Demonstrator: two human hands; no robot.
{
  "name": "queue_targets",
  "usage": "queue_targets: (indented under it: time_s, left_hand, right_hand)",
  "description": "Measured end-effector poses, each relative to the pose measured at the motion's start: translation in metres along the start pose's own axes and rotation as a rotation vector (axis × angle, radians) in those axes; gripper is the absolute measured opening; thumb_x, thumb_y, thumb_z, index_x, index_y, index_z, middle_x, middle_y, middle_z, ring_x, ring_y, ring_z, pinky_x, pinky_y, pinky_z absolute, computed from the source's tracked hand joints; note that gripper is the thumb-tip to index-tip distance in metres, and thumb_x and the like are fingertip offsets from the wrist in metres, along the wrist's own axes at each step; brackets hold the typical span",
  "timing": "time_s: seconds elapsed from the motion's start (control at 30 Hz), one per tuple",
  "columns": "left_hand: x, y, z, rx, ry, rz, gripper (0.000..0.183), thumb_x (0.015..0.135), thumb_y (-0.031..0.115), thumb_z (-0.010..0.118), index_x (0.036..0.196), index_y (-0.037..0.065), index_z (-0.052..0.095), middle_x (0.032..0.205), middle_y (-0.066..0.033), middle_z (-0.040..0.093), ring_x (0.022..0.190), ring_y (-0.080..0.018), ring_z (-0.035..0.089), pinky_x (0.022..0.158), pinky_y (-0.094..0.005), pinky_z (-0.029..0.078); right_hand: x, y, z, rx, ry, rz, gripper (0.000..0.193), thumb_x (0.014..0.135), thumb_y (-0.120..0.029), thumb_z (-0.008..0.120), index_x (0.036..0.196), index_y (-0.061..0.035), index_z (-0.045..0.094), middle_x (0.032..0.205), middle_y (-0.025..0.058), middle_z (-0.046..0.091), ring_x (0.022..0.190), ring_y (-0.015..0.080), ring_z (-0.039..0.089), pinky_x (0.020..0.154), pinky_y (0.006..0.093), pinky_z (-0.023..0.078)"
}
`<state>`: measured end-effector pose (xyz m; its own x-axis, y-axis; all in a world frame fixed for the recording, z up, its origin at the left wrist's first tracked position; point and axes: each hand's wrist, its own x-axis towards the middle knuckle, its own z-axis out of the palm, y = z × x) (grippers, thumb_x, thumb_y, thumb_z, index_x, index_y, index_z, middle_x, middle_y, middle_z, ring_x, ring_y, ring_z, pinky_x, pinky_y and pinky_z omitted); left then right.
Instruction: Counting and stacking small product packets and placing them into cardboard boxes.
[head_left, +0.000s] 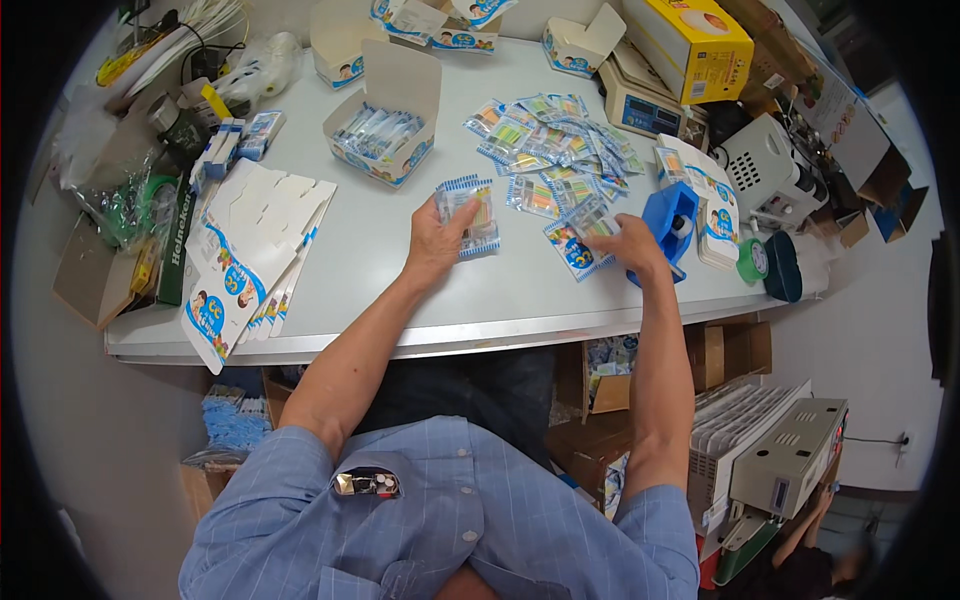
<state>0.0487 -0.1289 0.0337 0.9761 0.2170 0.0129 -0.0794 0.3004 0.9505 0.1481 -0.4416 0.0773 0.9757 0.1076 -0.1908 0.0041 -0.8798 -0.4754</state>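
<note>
My left hand [435,242] is closed on a clear plastic packet [484,228] with a blue striped edge and coloured sticks inside, thumb across its front. Whether one packet or several are in it, I cannot tell. To the right, my right hand [632,245] pinches another clear packet [590,214] over a blue-and-white packet lying on the table. Behind both hands spreads a loose pile of packets [560,140]. An open white carton [395,168] stands at the back left, with a row of packets inside. A blue tape dispenser [668,222] is just beyond my right hand.
Flattened printed cartons [262,215] are stacked at the left, some overhanging the front edge. A scale [640,100], a yellow box [695,50] and a green tape roll [752,260] line the right side. Another person's arm [805,530] shows at the lower right.
</note>
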Motion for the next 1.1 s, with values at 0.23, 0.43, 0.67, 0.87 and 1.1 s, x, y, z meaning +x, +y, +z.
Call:
queue_targets:
  time_s: [0.23, 0.43, 0.67, 0.87, 1.1]
  left_hand:
    - [0.004, 0.002, 0.001, -0.021, 0.104, -0.04, 0.031, 0.102, 0.025, 0.065, 0.119, -0.001, 0.065, 0.105, -0.0078, 0.073, 0.087, -0.0129, 0.07, 0.077, -0.0293, 0.058]
    - [-0.009, -0.001, 0.003, -0.057, 0.065, -0.152, 0.03, 0.103, 0.024, 0.063, 0.121, -0.001, 0.063, 0.109, -0.0079, 0.072, 0.095, -0.0137, 0.069, 0.085, -0.0306, 0.057]
    - [-0.023, -0.01, 0.009, -0.26, -0.196, -0.203, 0.046, 0.098, 0.028, 0.071, 0.134, 0.002, 0.056, 0.123, -0.0076, 0.068, 0.109, -0.0165, 0.066, 0.094, -0.032, 0.054]
    - [-0.032, -0.008, 0.014, 0.065, -0.218, -0.075, 0.052, 0.086, 0.01, 0.079, 0.131, 0.0, 0.055, 0.117, -0.0086, 0.069, 0.106, -0.0161, 0.067, 0.095, -0.0312, 0.054]
    - [-0.041, -0.006, 0.012, 0.397, -0.272, 0.046, 0.044, 0.091, 0.011, 0.078, 0.128, 0.002, 0.056, 0.111, -0.011, 0.073, 0.102, -0.0159, 0.068, 0.095, -0.0303, 0.053]
  right_hand:
    - [-0.025, -0.05, 0.038, -0.07, 0.012, 0.034, 0.081, 0.061, -0.032, 0.091, 0.125, 0.0078, 0.06, 0.116, 0.0288, 0.068, 0.104, 0.0368, 0.069, 0.09, 0.0432, 0.056]
    - [-0.031, -0.04, 0.021, 0.19, -0.211, 0.066, 0.067, 0.063, -0.02, 0.089, 0.119, 0.0066, 0.064, 0.103, 0.02, 0.073, 0.082, 0.0268, 0.071, 0.077, 0.035, 0.057]
    - [-0.075, -0.1, 0.075, 1.137, -0.195, -0.202, 0.061, 0.081, -0.017, 0.087, 0.133, 0.0004, 0.061, 0.109, 0.0048, 0.072, 0.097, 0.0132, 0.067, 0.091, 0.0282, 0.053]
    - [-0.077, -0.103, 0.108, 0.59, -0.05, -0.544, 0.107, 0.068, -0.015, 0.088, 0.156, -0.0018, 0.029, 0.157, 0.0244, 0.037, 0.143, 0.0394, 0.039, 0.12, 0.0425, 0.031]
    - [0.003, -0.058, 0.009, 0.068, 0.296, -0.701, 0.072, 0.08, 0.002, 0.064, 0.149, -0.0097, 0.048, 0.156, 0.0157, 0.046, 0.147, 0.0359, 0.04, 0.12, 0.0438, 0.034]
